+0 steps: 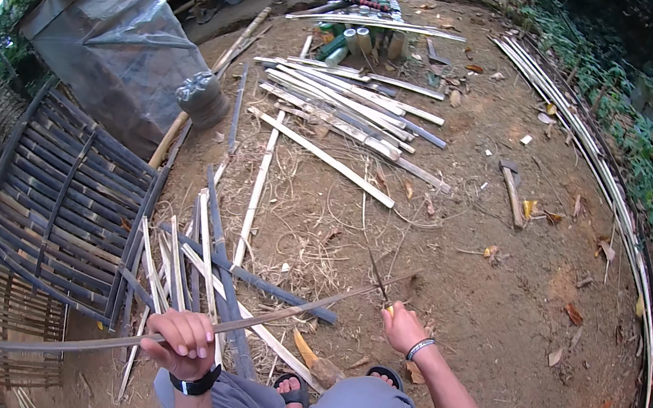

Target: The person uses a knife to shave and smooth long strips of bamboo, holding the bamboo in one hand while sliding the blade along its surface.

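Note:
My left hand (184, 342), with a dark band at its wrist, is closed around a long thin brown bamboo strip (281, 312). The strip slants across my lap, one end past the hand at lower left and the other near my right hand. My right hand (404, 331) grips a knife (376, 272) by a yellowish handle, mostly hidden in the fingers. Its narrow dark blade points up and away and crosses the strip near the far end. Whether blade and strip touch, I cannot tell. Split bamboo pieces (203, 270) lie on the ground beyond my left hand.
A larger pile of split bamboo (352, 108) lies ahead. A hatchet (511, 195) rests on the dirt to the right. At left are a slatted bamboo rack (69, 202) and grey plastic sheeting (116, 36). Long pale poles (605, 161) line the right edge.

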